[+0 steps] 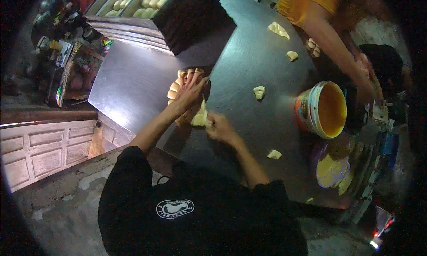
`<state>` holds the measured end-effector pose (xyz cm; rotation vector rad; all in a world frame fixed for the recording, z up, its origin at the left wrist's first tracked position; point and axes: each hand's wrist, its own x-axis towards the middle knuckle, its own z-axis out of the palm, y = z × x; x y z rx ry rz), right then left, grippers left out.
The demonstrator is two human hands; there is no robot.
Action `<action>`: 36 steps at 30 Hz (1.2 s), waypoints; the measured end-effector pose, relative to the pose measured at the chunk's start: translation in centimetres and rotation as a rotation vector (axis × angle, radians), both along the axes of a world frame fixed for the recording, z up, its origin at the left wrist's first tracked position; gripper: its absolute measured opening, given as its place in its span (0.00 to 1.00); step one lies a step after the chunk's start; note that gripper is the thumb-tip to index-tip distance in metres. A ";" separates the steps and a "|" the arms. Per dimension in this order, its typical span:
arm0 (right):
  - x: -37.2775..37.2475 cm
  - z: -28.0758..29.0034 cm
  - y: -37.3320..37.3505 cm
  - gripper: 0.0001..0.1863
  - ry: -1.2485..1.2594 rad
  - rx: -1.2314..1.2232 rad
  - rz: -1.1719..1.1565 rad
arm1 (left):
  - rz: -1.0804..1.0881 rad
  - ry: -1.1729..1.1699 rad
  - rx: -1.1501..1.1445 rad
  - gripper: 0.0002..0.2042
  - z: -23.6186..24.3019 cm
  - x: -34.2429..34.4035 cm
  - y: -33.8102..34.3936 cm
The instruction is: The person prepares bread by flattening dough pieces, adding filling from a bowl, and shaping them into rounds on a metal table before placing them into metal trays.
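Observation:
On the metal table, my left hand [190, 90] lies over a cluster of small pale dough pieces [172, 94], fingers stretched out and apart. Dough ends show beyond its fingertips and along its left side; the rest are hidden beneath the palm. Just to the right and nearer to me, my right hand [219, 128] is closed at the edge of a flat, pale-yellow dough piece [199, 118]. A narrow strip of that piece points up toward my left wrist. Its underside and the right fingertips are hard to make out.
Several loose dough scraps, including one at the middle [259, 93], dot the table [240, 56]. A bucket with orange-yellow inside [316, 109] stands on the right. Stacked trays of dough pieces [133, 36] rise at the far left. A co-worker's arm [331, 40] reaches in at the far right.

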<state>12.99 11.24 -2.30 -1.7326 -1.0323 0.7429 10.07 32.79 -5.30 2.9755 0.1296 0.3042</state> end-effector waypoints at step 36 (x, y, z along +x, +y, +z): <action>4.4 -2.0 4.9 0.19 -0.193 -0.177 -0.214 | 0.229 -0.319 -0.763 0.38 6.4 -9.7 -6.2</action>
